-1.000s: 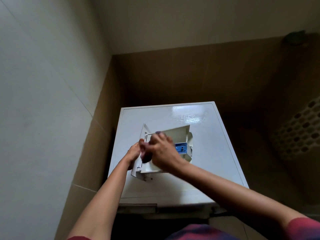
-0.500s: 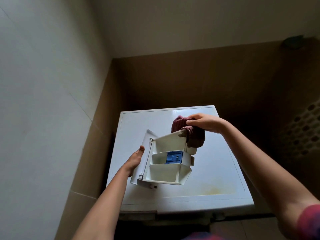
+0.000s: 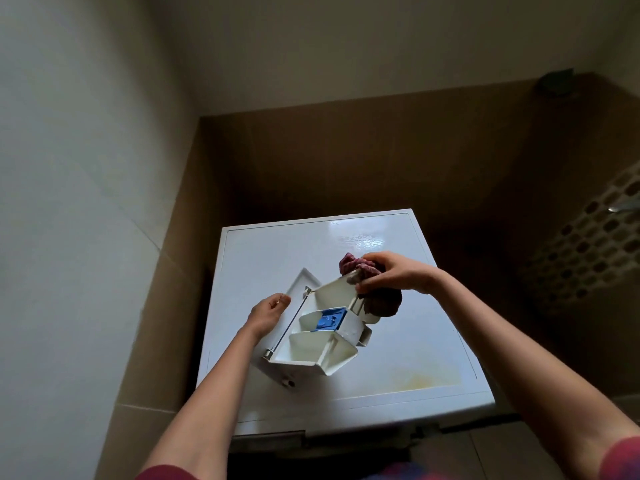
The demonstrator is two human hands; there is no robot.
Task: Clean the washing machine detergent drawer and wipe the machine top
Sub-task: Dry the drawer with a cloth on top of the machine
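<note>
The left hand (image 3: pixel 268 311) grips the front edge of the white plastic detergent drawer (image 3: pixel 311 351), tilted over the white washing machine top (image 3: pixel 415 358). The right hand (image 3: pixel 394 273) squeezes a dark red cloth (image 3: pixel 382 303) on its far corner. Bare top lies all around; a pale wall (image 3: pixel 86 237) is close on the left.
</note>
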